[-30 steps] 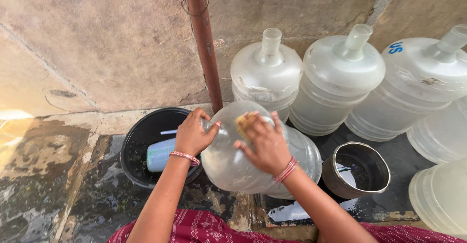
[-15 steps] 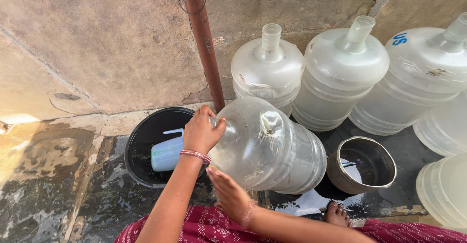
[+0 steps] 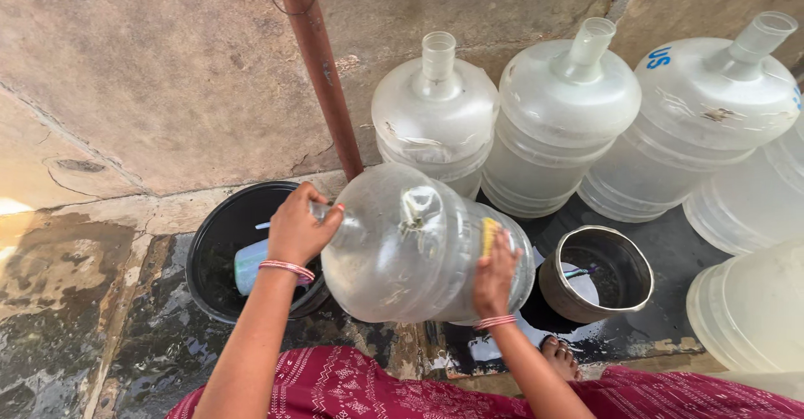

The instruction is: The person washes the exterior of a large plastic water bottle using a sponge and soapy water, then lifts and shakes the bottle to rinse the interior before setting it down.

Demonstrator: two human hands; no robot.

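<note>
A large clear plastic water jug (image 3: 410, 247) lies tilted on its side in front of me, its neck pointing left over a black bucket (image 3: 219, 247). My left hand (image 3: 299, 228) grips the jug's neck. My right hand (image 3: 496, 273) presses a yellow scrub sponge (image 3: 488, 236) against the jug's body near its base. A pale blue cup (image 3: 249, 265) lies inside the bucket.
A round metal pot (image 3: 605, 273) sits on the wet ground to the right. Several big clear jugs (image 3: 435, 117) stand upright along the stone wall, more at the right edge. A rusty vertical pipe (image 3: 322, 71) runs down the wall. My foot (image 3: 559, 356) shows below the jug.
My right hand left the top of the jug, dropped low, and now presses the sponge on the jug's side near the base. The jug has been turned while my left hand kept the neck.
</note>
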